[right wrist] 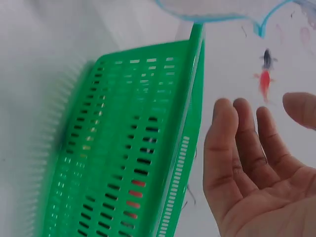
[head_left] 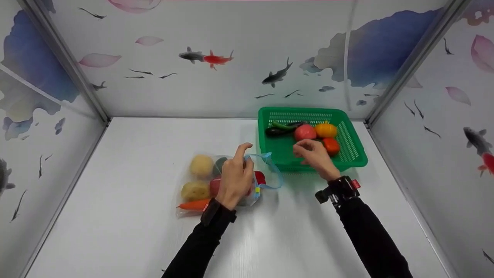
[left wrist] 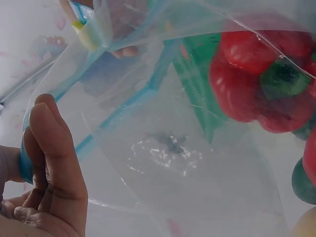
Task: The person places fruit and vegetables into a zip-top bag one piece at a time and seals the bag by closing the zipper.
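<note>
A clear zip bag [head_left: 252, 200] with a blue rim lies on the table, its mouth towards the basket. My left hand [head_left: 235, 179] is over the mouth; in the left wrist view its fingers [left wrist: 61, 163] curl round the blue rim [left wrist: 116, 116]. Through the film show a red bell pepper [left wrist: 247, 74], a carrot [head_left: 195, 205], a potato [head_left: 195, 191], a pale yellow round item [head_left: 201, 165] and a dark green item [head_left: 220, 166]. Above the green basket's [head_left: 357, 154] near side, my right hand [head_left: 316, 156] is loosely curved and holds nothing.
In the basket are an eggplant [head_left: 274, 132], a green pepper [head_left: 283, 125], a pinkish-red round item [head_left: 305, 132], an orange-yellow one [head_left: 326, 130] and an orange-red one [head_left: 331, 146]. Printed panels wall the white table [head_left: 127, 185] at the back and both sides.
</note>
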Demonstrator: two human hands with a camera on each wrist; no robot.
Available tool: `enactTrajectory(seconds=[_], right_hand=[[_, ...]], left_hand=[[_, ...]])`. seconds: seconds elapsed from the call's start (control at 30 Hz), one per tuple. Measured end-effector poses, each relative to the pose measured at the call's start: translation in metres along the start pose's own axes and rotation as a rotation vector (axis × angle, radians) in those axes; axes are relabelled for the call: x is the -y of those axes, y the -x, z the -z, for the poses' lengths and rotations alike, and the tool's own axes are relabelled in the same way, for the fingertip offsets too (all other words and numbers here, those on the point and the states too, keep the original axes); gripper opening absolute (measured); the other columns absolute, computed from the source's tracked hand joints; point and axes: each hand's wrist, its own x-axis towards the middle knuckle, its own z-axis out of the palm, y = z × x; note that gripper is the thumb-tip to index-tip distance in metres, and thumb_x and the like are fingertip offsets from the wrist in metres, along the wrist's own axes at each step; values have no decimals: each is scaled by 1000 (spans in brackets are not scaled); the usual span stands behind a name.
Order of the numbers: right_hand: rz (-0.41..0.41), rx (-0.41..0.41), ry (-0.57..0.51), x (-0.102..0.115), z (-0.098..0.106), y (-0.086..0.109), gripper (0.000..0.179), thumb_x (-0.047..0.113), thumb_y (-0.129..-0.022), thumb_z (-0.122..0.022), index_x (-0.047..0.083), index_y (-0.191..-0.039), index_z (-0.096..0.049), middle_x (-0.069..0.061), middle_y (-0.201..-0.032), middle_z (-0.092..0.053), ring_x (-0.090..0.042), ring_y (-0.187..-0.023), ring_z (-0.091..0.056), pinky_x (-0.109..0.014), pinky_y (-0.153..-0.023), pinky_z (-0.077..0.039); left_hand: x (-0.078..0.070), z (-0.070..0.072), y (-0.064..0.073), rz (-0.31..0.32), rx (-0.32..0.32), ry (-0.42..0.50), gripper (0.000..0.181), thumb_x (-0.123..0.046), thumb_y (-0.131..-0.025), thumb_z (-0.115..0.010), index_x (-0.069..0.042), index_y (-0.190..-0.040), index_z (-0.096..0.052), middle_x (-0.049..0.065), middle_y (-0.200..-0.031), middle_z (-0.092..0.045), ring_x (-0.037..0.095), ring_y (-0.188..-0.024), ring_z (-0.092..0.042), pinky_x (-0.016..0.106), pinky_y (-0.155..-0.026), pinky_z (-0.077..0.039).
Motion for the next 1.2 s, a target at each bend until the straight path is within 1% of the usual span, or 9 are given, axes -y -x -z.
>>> enactTrajectory(seconds=[0.1,0.2,0.33,0.53,0.63,0.73,0.83,1.03,1.2], right_hand=[[-31,-124,-15,-7,15,-10,39,38,-97,-58,5,-118,-61,-19,-117,-63,-24,-103,-60,-27,-78,-54],[-75,-208,-36,-14,30,-18,41,37,-98,-56,4,-121,-60,-19,-120,-61,-28,-109,-58,-31,-85,-53],[-139,-267,-42,-24,46,-26,44,37,-99,-54,2,-125,-57,-21,-123,-58,-31,-112,-56,-38,-91,-51],[-206,-319,86,-41,56,-34,32,27,-99,-54,3,-120,-59,-15,-117,-59,-29,-105,-56,-33,-82,-50],[-180,-295,206,-49,56,-40,30,13,-98,-50,0,-123,-60,-18,-121,-58,-30,-109,-55,-36,-87,-47],[-131,-238,337,-59,56,-47,40,0,-92,-45,-3,-131,-55,-23,-130,-55,-36,-120,-51,-46,-100,-43],[-96,-203,462,-67,57,-53,49,-3,-88,-44,-5,-137,-49,-28,-137,-50,-42,-127,-46,-54,-107,-36],[-38,-216,706,-75,53,-62,47,3,-86,-58,-4,-132,-53,-30,-129,-56,-46,-117,-52,-61,-100,-40],[25,-183,808,-74,48,-67,43,4,-83,-68,-1,-125,-57,-29,-123,-59,-48,-114,-53,-64,-96,-41]], left_hand=[[0,0,1,-1,-7,-7,31,-6,-98,-47,-6,-128,-56,-5,-53,-29,7,-39,-29,20,-42,-24],[0,0,1,-4,-9,-12,32,-6,-98,-47,-5,-128,-56,-5,-53,-29,7,-39,-28,20,-42,-24],[-1,2,2,0,-8,-16,31,-7,-97,-48,-5,-127,-57,-5,-53,-29,7,-39,-29,20,-41,-25],[-3,1,3,20,7,-39,30,-8,-96,-50,-7,-124,-60,-5,-53,-29,7,-40,-28,19,-41,-24],[-4,0,4,26,14,-41,29,-7,-96,-50,-7,-123,-61,-5,-53,-29,7,-39,-27,19,-41,-24],[-4,-1,4,25,23,-36,29,-7,-96,-50,-8,-123,-61,-5,-53,-29,7,-39,-28,19,-42,-24],[-5,-1,4,13,28,-22,29,-7,-96,-49,-7,-123,-61,-5,-53,-29,7,-39,-27,19,-42,-23],[-3,-1,5,-3,4,-15,29,-4,-94,-50,-6,-120,-63,-6,-52,-28,6,-39,-25,19,-42,-21],[-2,-1,6,3,-5,-23,27,-5,-95,-51,-7,-119,-63,-5,-53,-30,5,-40,-27,20,-42,-24]])
